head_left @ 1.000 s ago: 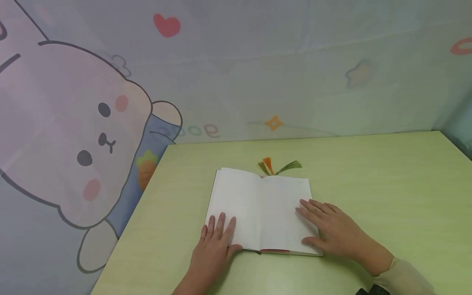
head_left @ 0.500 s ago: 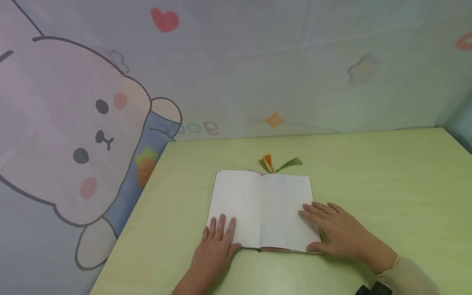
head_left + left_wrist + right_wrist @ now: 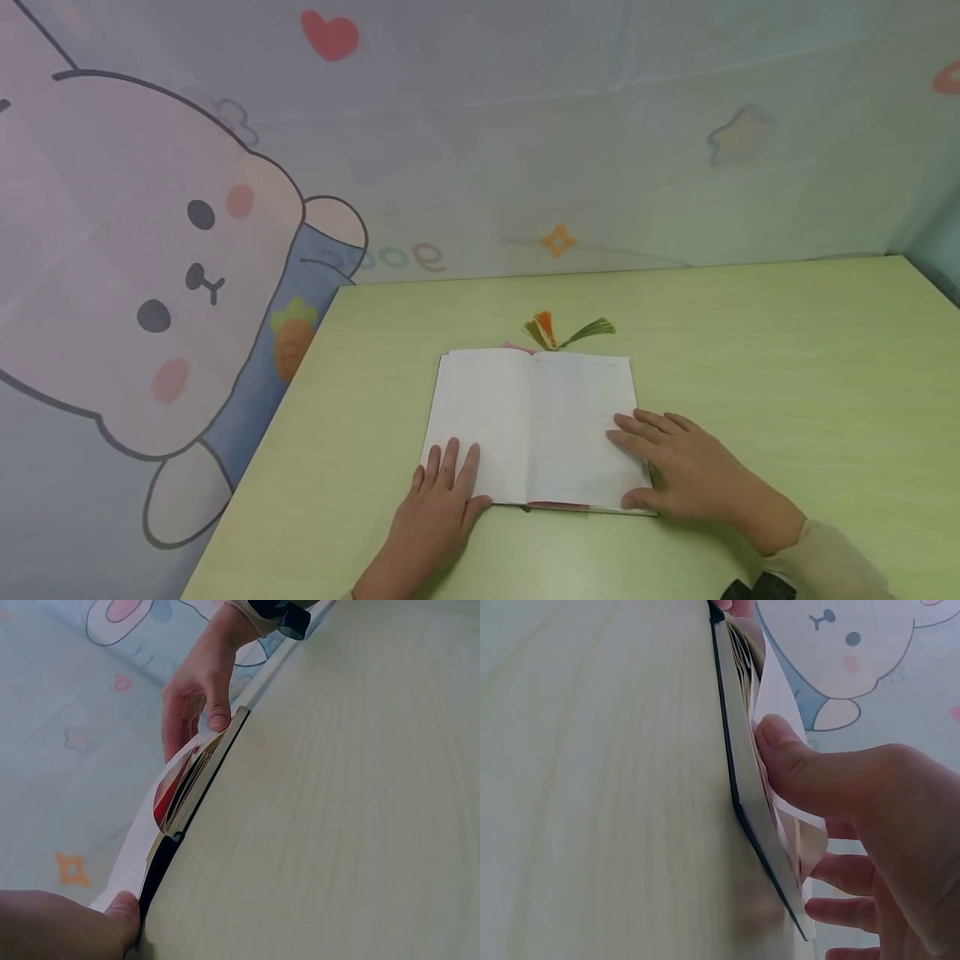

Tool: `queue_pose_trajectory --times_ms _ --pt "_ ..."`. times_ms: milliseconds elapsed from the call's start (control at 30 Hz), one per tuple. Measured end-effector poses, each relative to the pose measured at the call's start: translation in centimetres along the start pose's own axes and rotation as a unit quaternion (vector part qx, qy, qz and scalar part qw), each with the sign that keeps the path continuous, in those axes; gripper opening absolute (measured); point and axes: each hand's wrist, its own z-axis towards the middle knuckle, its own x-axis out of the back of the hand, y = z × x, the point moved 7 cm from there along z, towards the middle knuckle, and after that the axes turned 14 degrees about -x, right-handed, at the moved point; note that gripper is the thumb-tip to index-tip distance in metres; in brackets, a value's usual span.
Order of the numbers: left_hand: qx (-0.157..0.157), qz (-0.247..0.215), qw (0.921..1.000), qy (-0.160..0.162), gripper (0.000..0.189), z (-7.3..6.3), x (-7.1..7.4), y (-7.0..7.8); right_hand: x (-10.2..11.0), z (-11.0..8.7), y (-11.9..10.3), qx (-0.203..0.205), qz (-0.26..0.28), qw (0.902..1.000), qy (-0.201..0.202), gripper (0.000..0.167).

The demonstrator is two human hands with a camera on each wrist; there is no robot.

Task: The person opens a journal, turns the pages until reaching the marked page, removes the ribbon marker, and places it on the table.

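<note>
An open notebook [image 3: 581,417] with blank white pages lies on the pale green-yellow table, its dark cover edge showing in both wrist views. My left hand [image 3: 437,510] rests with straight, spread fingers on the lower left page, thumb along the bottom edge. Across from it, my right hand [image 3: 686,467] lies over the right page's outer edge, fingertips on the paper and thumb [image 3: 780,735] near the lower corner. Pages fan slightly apart along the bottom, where a red patch [image 3: 171,796] shows between them. Green and orange tassels [image 3: 546,329] stick out past the top edge.
The light table [image 3: 787,358] extends around the notebook on all sides. Behind and to the left hangs a printed cloth [image 3: 480,150] with a cartoon animal, a heart and stars. A dark strap [image 3: 759,587] sits at the right sleeve.
The right hand has slid slightly outward and its thumb has moved towards the page's lower corner. The top of the left page has settled a little lower. The left hand has stayed almost still.
</note>
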Motion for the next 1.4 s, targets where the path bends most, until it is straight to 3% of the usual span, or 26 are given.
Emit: queue_pose_trajectory --times_ms 233,467,867,1100,1400 --pt "-0.003 0.006 0.9999 -0.008 0.062 -0.1 -0.2 0.1 -0.2 0.2 0.0 -0.026 -0.001 0.9994 -0.024 0.071" --pt "-0.006 0.013 0.9999 -0.006 0.061 -0.2 0.0 0.2 -0.1 0.3 -0.3 -0.022 0.012 0.9997 -0.006 0.067" --pt "-0.007 -0.002 0.9999 0.006 0.06 -0.4 0.2 0.3 0.9 0.8 -0.8 0.014 0.021 0.9938 0.109 0.056" --pt "-0.005 -0.001 1.0 0.0 0.061 -0.2 0.1 0.2 2.0 0.7 -1.5 0.052 0.041 0.9794 0.191 0.06" --pt "0.002 0.003 1.0 -0.003 0.063 -0.1 0.2 0.1 2.9 0.8 -2.2 0.079 0.067 0.9638 0.246 0.057"
